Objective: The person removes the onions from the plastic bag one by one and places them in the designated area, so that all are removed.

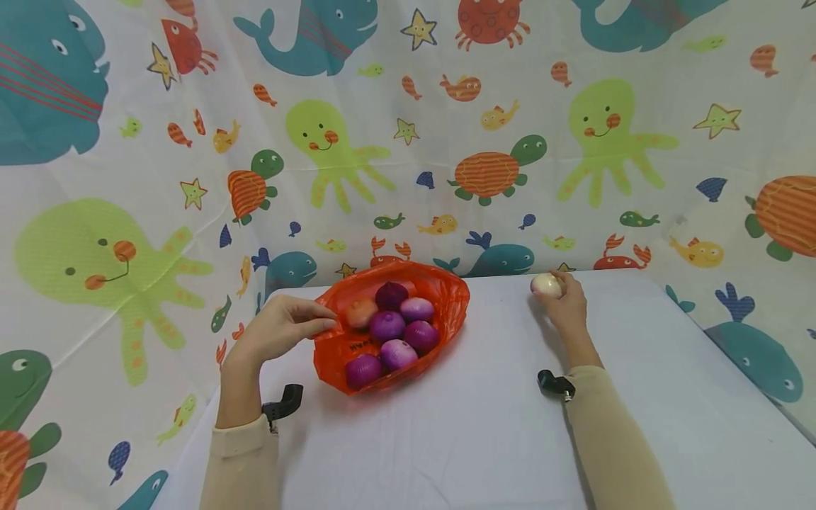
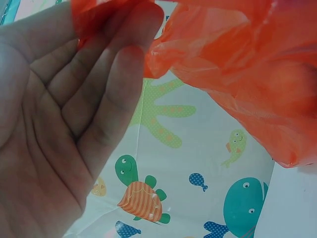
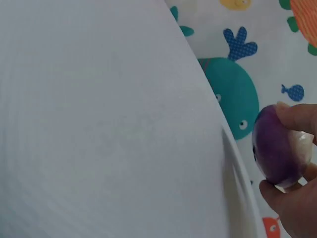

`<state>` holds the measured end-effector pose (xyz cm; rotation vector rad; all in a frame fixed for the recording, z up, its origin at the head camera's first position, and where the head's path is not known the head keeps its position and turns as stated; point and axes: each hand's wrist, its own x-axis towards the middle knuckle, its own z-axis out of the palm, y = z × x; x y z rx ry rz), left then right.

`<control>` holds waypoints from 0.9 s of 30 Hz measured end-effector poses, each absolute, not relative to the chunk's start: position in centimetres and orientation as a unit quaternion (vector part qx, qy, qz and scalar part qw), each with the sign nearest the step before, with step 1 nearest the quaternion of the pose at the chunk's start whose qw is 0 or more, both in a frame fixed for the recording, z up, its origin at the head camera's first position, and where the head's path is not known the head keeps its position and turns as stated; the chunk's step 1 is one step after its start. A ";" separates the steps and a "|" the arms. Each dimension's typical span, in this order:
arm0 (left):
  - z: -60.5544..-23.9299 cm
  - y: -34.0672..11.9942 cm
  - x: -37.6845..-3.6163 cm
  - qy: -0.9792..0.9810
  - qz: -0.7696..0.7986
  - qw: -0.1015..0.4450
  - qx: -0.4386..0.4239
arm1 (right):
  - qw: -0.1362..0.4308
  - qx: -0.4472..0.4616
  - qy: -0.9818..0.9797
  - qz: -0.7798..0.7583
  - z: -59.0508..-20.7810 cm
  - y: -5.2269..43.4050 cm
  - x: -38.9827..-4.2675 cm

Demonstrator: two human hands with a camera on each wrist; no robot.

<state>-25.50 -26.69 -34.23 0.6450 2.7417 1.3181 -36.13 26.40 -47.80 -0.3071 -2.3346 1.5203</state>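
At the left of the head view, an orange-red plastic bag point(image 1: 455, 301) lies spread wide on the table. Several purple onions point(image 1: 387, 326) sit inside it, with one browner onion point(image 1: 360, 312) at the left. My left hand point(image 1: 280, 329) pinches the bag's left edge between thumb and fingers. In the left wrist view, the thin plastic point(image 2: 247, 64) stretches away from those fingertips. Over at the far right of the table, my right hand point(image 1: 566, 306) holds a single onion point(image 1: 545, 285). The right wrist view shows that onion point(image 3: 277, 148) is purple with a pale patch, gripped by thumb and fingers.
A white cloth covers the table point(image 1: 459, 439). Behind it and along both sides hangs a curtain point(image 1: 408, 156) printed with sea animals, close to the table's back edge. Small black devices point(image 1: 556, 384) are worn on both wrists.
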 end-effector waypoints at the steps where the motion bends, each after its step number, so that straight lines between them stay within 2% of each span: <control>1: -34.2 -26.7 -25.5 0.882 0.423 0.015 0.207 | 0.168 -0.116 -0.821 0.534 -47.8 26.7 -36.1; 15: -34.3 -26.7 -25.5 0.880 0.427 0.019 0.205 | 0.163 -0.197 -0.781 0.570 -48.7 29.3 -35.5; 27: -34.1 -26.7 -25.3 0.880 0.428 0.017 0.206 | 0.200 -0.179 -0.779 0.567 -49.3 29.7 -35.9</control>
